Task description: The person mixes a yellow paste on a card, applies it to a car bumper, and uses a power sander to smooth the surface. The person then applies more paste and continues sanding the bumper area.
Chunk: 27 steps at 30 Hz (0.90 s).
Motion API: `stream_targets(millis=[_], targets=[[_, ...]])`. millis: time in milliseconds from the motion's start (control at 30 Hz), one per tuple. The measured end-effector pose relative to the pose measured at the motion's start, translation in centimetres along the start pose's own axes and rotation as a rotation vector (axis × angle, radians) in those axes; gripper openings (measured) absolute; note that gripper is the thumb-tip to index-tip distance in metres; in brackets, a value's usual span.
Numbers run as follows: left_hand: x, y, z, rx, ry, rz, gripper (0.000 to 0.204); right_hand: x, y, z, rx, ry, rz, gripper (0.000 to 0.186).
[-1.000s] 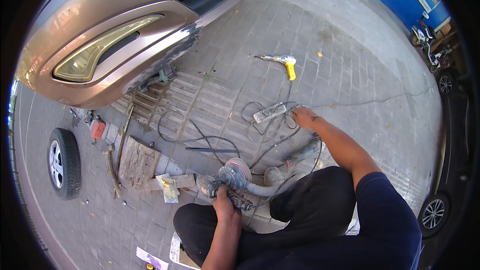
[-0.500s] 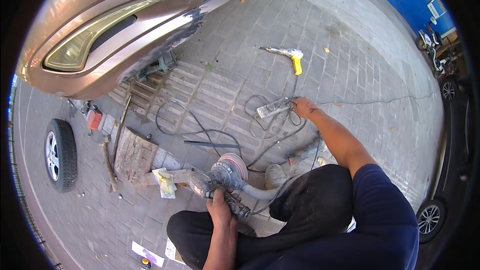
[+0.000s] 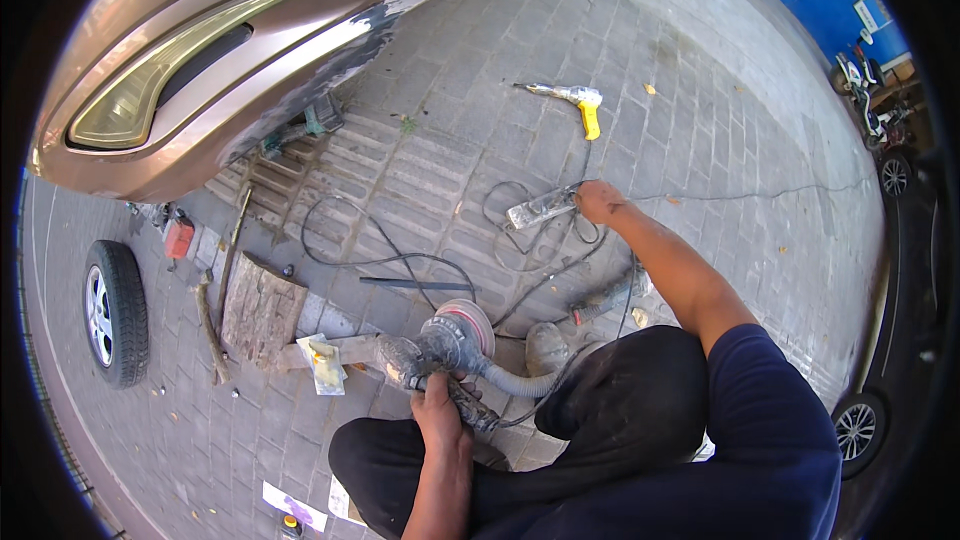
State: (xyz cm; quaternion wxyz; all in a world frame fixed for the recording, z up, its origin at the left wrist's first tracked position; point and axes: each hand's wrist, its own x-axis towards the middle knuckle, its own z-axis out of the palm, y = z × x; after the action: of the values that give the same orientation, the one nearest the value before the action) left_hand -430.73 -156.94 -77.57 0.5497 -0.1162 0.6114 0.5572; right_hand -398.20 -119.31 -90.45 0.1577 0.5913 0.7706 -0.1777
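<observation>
My left hand (image 3: 438, 418) is wrapped round the dark handle of a dusty power sander (image 3: 405, 358), held low in front of my knees. The sander's round pad (image 3: 470, 318) faces away from me, and a grey ribbed hose (image 3: 520, 382) runs from it to the right. With my right arm stretched forward, my right hand (image 3: 600, 202) closes at the near right end of a whitish power strip (image 3: 541, 209) on the paving. The fingertips are partly hidden there, so a plug under them cannot be made out. Dark cords (image 3: 400, 252) loop around the strip.
A tan car bumper (image 3: 200, 70) overhangs the far left. A yellow-handled heat gun (image 3: 588, 115) lies beyond the strip. Leftward are a loose wheel (image 3: 116, 312), a log piece (image 3: 262, 310), a stick (image 3: 212, 330) and sandpaper-like sheets (image 3: 327, 367). Another tool (image 3: 605, 300) lies by my right knee.
The view has shifted slightly, so the scene sits a little higher and further left. My right hand has edged a bit closer over the strip's end. The left hand keeps its hold on the sander.
</observation>
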Motion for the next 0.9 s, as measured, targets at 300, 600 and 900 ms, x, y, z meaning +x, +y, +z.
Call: stream_targets(millis=[300,600,900], targets=[[0.4,0.1,0.4,0.042,-0.011,0.016,0.024,3.3,-1.5,0.2,-0.067,-0.054,-0.064,0.024],[0.4,-0.1,1.7,0.076,-0.087,0.147,0.019,0.1,0.7,2.2,-0.065,-0.051,-0.023,0.031],[-2.6,5.5,4.7,0.376,-0.167,0.618,0.06,-19.8,-12.8,-20.1,0.271,-0.313,-0.523,0.064]])
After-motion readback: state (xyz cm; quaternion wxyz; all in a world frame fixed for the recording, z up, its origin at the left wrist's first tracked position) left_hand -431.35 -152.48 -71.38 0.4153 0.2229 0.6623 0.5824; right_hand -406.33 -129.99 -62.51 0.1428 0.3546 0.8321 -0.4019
